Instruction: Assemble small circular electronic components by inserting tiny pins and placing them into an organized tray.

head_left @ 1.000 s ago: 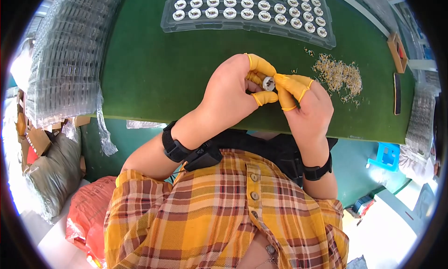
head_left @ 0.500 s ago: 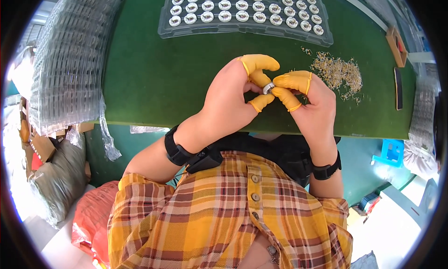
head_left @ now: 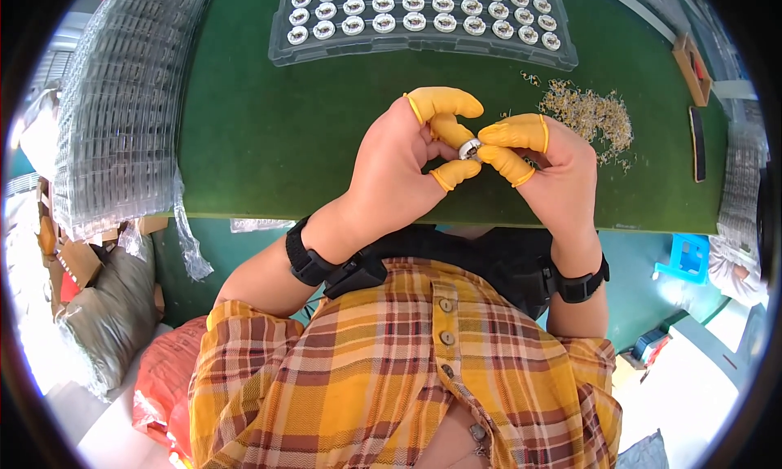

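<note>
Between my two hands, over the green table (head_left: 269,159), is a small round white part (head_left: 470,149) with a dark middle, tilted on edge. My left hand (head_left: 407,155), in yellow finger cots, pinches it between thumb and fingers. From the other side, the yellow-capped thumb and forefinger of my right hand (head_left: 550,164) are pressed together at the part's face; whatever tiny piece they may hold is hidden. Beyond my hands lies a clear plastic tray (head_left: 423,46) with rows of similar round white parts (head_left: 414,22). A pile of small wire pieces (head_left: 590,119) lies right of my right hand.
Tall stacks of clear plastic trays (head_left: 122,103) stand at the left. A small wooden box (head_left: 692,70) and a dark flat bar (head_left: 697,143) lie at the right edge. A blue stool (head_left: 686,259) stands on the floor; a red bag (head_left: 167,379) sits lower left.
My right hand has shifted slightly right and turned a little, its fingertips still at the white part. The part now shows more of its face. The whole view has shifted slightly.
</note>
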Tool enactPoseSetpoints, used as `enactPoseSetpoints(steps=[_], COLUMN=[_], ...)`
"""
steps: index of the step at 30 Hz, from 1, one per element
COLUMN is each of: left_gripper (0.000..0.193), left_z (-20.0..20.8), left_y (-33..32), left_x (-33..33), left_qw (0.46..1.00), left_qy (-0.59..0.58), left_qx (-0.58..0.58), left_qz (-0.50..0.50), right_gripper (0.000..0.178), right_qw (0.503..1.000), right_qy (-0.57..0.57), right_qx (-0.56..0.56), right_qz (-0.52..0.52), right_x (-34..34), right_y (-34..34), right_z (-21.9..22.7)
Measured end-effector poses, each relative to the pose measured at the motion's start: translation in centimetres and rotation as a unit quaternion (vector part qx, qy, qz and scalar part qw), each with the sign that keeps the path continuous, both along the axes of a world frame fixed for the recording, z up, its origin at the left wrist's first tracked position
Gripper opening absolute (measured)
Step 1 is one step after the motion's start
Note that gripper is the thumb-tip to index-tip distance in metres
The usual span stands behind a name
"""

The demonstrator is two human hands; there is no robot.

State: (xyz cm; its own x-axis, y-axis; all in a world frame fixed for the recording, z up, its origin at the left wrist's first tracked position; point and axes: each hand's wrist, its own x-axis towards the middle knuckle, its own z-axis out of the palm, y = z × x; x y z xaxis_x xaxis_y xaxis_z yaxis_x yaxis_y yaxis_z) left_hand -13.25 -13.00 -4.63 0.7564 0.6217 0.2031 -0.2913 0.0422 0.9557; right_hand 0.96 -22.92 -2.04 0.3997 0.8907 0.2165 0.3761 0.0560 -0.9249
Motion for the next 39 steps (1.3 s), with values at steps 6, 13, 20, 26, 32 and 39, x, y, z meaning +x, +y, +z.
enactPoseSetpoints(steps=[6, 13, 20, 26, 32, 39], left_gripper=[0.050, 0.046, 0.066, 0.031, 0.022, 0.027], left_z=[-0.2, 0.3, 2.1, 4.5, 5.7, 3.0], left_y=[0.9, 0.4, 3.4, 10.6, 15.8, 18.0], left_x=[-0.8, -0.1, 0.4, 3.9, 9.0, 13.7], left_qw=[0.964, 0.999, 0.988, 0.899, 0.802, 0.709], left_qy=[0.082, 0.045, 0.133, 0.237, 0.366, 0.282], left_qx=[0.254, 0.005, 0.070, 0.365, 0.472, 0.646], left_qz=[-0.001, -0.001, -0.031, 0.046, 0.013, 0.039], right_gripper=[0.012, 0.014, 0.010, 0.017, 0.024, 0.016], right_qw=[0.998, 0.996, 0.987, 0.960, 0.895, 0.878], right_qy=[-0.057, -0.093, -0.124, -0.245, -0.359, -0.392], right_qx=[0.027, -0.015, -0.092, -0.109, -0.230, -0.262], right_qz=[-0.004, 0.001, 0.049, -0.077, -0.130, -0.085], right_x=[-0.2, -0.1, 1.9, 9.1, 9.1, 10.1], right_y=[0.3, 0.5, 3.7, 11.3, 15.7, 14.0], right_z=[-0.4, 0.9, 2.9, 2.0, 1.3, 1.7])
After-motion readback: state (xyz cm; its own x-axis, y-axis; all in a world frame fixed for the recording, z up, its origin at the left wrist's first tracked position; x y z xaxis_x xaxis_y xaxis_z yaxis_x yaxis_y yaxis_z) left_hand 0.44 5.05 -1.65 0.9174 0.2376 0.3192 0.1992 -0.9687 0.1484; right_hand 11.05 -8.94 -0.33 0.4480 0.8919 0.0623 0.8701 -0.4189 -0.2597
